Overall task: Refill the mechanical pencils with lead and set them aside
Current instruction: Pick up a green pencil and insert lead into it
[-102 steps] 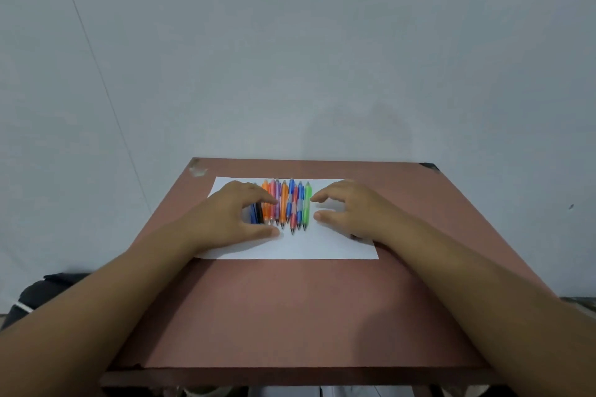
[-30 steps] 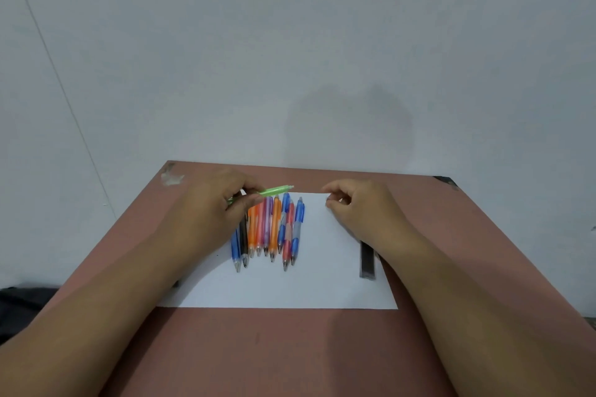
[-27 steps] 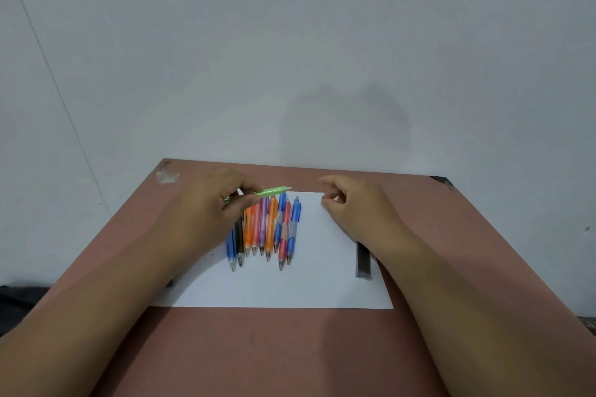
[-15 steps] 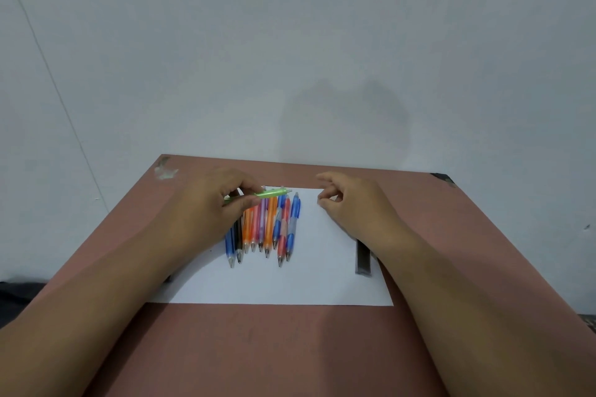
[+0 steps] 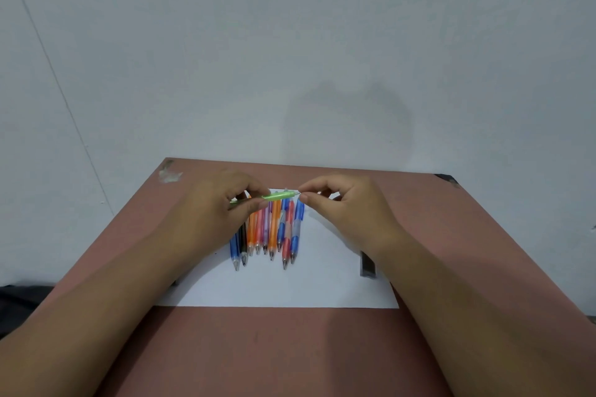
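Now left hand (image 5: 222, 213) grips green pencil (image 5: 279, 196) level, steady for refill; right hand (image 5: 348, 209) fingertips (image 5: 304, 196) pinch its end, probably cap; lead case (image 5: 367, 265) waits beside wrist.

From my remote view, left hand (image 5: 219, 206) hides the green pencil (image 5: 280, 196) tip end and the upper pencil row (image 5: 267, 232); right forearm covers part of the lead case (image 5: 367, 265).
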Available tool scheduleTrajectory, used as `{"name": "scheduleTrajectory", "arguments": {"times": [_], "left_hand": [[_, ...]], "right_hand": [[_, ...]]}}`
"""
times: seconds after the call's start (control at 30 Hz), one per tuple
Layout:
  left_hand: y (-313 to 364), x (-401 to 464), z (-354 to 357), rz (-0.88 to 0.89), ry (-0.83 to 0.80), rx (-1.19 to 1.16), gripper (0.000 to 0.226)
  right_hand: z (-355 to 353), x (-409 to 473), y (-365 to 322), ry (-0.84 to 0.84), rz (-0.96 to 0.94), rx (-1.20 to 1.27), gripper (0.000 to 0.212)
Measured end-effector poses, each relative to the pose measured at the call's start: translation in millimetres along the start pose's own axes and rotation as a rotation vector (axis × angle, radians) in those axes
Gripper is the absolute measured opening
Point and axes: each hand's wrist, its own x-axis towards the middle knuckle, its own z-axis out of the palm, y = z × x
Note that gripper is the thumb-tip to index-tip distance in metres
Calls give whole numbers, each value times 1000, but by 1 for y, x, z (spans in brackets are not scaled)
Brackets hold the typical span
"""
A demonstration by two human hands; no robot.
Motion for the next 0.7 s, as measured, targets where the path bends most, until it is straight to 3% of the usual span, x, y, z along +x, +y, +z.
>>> {"name": "scheduleTrajectory", "arguments": {"times": [0.2, 0.4, 0.57, 0.7], "left_hand": [[1, 1, 0, 19, 11, 0, 41], [1, 1, 0, -18, 18, 17, 13], [3, 0, -1, -40, 20, 35, 15], [0, 0, 0, -47, 19, 23, 16]], "right_hand": [[1, 1, 1, -2, -14, -31, 5], [-14, 7, 11, 20, 42, -111, 14], [-25, 7, 25, -40, 210, -195, 11], [-22, 8, 25, -104, 234, -324, 12]]}}
